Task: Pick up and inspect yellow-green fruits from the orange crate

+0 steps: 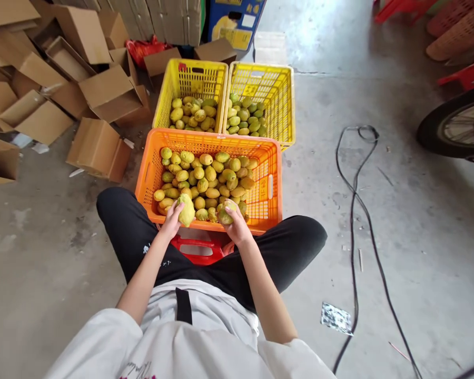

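My left hand [173, 220] is closed around a pale yellow, bumpy lemon [187, 210] above the near rim of the orange crate [210, 138]. A greener lemon [226, 215] is in my right hand [237, 227], fingers wrapped over its top. Below both hands, many yellow and greenish lemons [211, 173] lie heaped in the orange crate, mostly at its left and middle. Beyond it stand two yellow crates side by side. Yellow lemons [193, 113] are in the left yellow crate [165, 95]; greener ones [245, 113] are in the right yellow crate [280, 100].
A red plastic stool [197, 258] shows between my knees, under the orange crate's near edge. Cardboard boxes [106, 95] lie piled at left. A blue carton [237, 21] stands behind. On the right are a looped black cable [353, 195], a silver wrapper [336, 318] and a wheel [458, 126].
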`<control>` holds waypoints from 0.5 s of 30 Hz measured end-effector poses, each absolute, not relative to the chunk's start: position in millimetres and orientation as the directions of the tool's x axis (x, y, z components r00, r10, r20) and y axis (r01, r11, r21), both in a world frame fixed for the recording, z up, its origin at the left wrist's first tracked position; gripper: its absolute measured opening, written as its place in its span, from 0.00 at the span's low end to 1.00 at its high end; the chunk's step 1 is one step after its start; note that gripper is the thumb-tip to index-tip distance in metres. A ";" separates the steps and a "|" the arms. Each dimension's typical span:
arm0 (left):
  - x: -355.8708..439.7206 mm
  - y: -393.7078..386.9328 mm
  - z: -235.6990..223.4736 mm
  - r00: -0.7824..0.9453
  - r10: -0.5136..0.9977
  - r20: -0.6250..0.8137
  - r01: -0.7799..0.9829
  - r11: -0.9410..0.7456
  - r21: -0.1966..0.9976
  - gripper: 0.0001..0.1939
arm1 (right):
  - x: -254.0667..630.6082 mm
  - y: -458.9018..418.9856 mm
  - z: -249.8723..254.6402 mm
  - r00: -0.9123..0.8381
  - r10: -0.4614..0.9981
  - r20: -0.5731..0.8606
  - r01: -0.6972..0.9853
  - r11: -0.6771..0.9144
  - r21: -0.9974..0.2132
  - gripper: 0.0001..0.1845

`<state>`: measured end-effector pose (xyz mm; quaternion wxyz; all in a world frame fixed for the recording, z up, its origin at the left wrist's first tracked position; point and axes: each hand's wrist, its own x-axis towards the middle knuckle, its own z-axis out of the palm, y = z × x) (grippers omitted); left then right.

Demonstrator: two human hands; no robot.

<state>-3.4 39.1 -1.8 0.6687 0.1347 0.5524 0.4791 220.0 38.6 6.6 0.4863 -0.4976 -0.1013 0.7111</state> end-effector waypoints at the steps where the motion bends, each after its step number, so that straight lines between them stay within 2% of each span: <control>1: -2.6 37.7 -3.5 -0.049 0.775 -0.630 -0.519 0.520 0.679 0.21 | 215.0 38.3 2.0 -0.044 0.789 -0.613 -0.579 -0.520 -0.628 0.25; 6: 0.4 40.6 -17.8 0.058 0.696 -0.716 -0.557 0.618 0.555 0.24 | 209.1 37.6 -17.8 -0.054 0.743 -0.667 -0.560 -0.575 -0.596 0.20; 11: -0.1 41.3 -27.5 0.049 0.735 -0.676 -0.522 0.596 0.611 0.25 | 216.1 44.6 -23.9 -0.083 0.737 -0.671 -0.600 -0.574 -0.557 0.18; 15: -1.8 37.8 -30.3 0.071 0.742 -0.667 -0.518 0.599 0.611 0.25 | 220.6 49.2 -26.2 -0.094 0.746 -0.660 -0.597 -0.573 -0.562 0.18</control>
